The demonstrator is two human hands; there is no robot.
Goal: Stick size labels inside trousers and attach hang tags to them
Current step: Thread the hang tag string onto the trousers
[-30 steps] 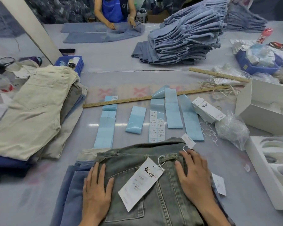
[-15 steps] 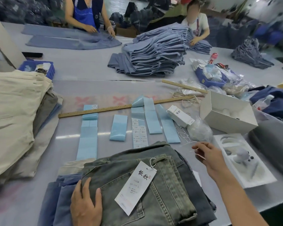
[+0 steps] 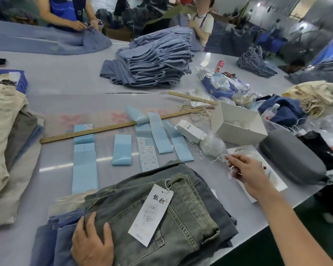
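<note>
Currently, right hand (image 3: 246, 169) pinches a thin white string (image 3: 218, 159); left hand (image 3: 92, 242) rests flat.

Folded grey-green denim trousers (image 3: 181, 217) lie at the near edge of the grey table (image 3: 65, 83). A white printed hang tag (image 3: 152, 212) lies on them, tied to a belt loop. The left fingers lie spread over the trousers' left edge.

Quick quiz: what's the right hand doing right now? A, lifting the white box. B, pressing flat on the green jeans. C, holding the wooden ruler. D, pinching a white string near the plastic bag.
D: the right hand pinches a white string beside the plastic bag.
</note>
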